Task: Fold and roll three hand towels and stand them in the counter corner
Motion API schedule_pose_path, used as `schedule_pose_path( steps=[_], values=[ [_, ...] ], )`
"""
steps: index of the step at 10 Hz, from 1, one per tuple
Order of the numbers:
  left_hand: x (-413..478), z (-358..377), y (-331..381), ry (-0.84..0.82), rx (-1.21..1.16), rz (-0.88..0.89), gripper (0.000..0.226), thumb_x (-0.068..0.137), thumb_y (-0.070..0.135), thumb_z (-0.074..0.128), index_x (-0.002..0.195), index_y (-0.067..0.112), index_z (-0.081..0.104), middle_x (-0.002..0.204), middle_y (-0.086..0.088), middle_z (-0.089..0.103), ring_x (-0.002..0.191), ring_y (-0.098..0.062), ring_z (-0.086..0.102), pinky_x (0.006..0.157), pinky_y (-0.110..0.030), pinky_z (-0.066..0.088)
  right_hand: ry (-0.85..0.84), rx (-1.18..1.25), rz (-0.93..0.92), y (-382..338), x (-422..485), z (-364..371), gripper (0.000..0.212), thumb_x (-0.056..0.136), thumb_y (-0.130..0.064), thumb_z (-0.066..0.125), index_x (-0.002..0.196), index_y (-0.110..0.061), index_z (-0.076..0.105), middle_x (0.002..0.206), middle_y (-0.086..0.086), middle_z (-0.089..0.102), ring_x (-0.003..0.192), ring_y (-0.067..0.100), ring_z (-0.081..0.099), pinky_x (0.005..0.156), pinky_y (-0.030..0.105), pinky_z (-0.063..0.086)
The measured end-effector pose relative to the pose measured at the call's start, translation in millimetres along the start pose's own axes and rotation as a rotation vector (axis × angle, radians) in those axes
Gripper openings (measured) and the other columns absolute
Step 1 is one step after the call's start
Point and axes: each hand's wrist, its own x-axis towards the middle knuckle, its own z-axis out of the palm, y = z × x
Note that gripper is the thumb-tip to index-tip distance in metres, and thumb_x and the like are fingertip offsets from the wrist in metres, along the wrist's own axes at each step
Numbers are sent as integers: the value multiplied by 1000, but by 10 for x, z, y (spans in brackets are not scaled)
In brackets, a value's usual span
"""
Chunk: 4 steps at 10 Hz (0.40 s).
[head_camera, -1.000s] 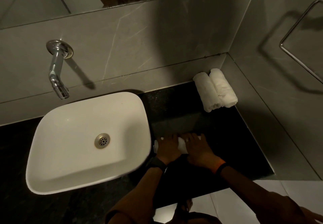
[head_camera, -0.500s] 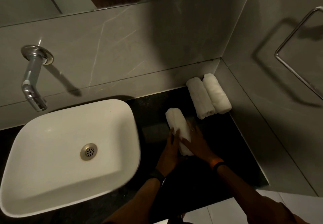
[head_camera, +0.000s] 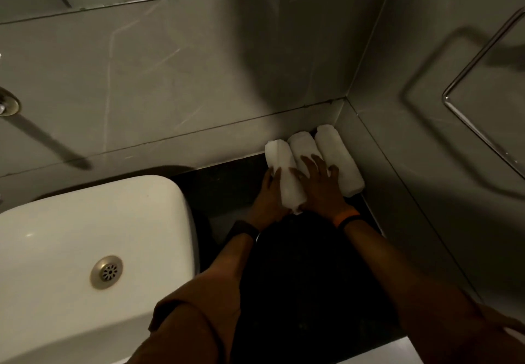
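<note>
Three white rolled hand towels stand side by side in the far right corner of the black counter [head_camera: 216, 181]. The left roll [head_camera: 284, 173] is the one I hold: my left hand [head_camera: 268, 196] cups its left side. My right hand [head_camera: 319, 184] lies flat with fingers spread, its palm against the left roll's right side and its fingers across the middle roll [head_camera: 302, 146]. The right roll [head_camera: 339, 159] touches the side wall, and my right thumb side rests near it. The lower halves of the middle roll are hidden by my hand.
A white basin [head_camera: 93, 255] with a metal drain [head_camera: 106, 272] fills the left of the counter. Grey tiled walls close the corner behind and to the right. A metal towel rail [head_camera: 480, 56] hangs on the right wall. The tap's wall plate [head_camera: 7, 105] shows at far left.
The third roll lay under both hands near the counter's front a second ago. It was lifted, carried toward the corner, and now stands against the other two rolls.
</note>
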Motion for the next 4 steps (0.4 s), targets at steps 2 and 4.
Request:
schedule_pose_path(
  steps=[2, 4],
  values=[
    [106, -21, -92, -54, -81, -104, 112, 76, 22, 81, 152, 13, -1, 159, -13, -10, 145, -34, 12, 110, -24, 21, -65, 60, 39, 114, 77, -52, 110, 59, -56, 81, 149, -29, 23, 159, 14, 11, 143, 37, 7, 108, 66, 14],
    [-102, -254, -116, 77, 159, 124, 101, 78, 28, 77, 152, 14, 10, 159, -17, 1, 144, -35, 15, 117, -45, 24, 27, 394, 16, 200, 6, -365, 90, 73, -19, 77, 147, -19, 27, 156, 15, 19, 139, 36, 21, 106, 59, 31]
  ],
)
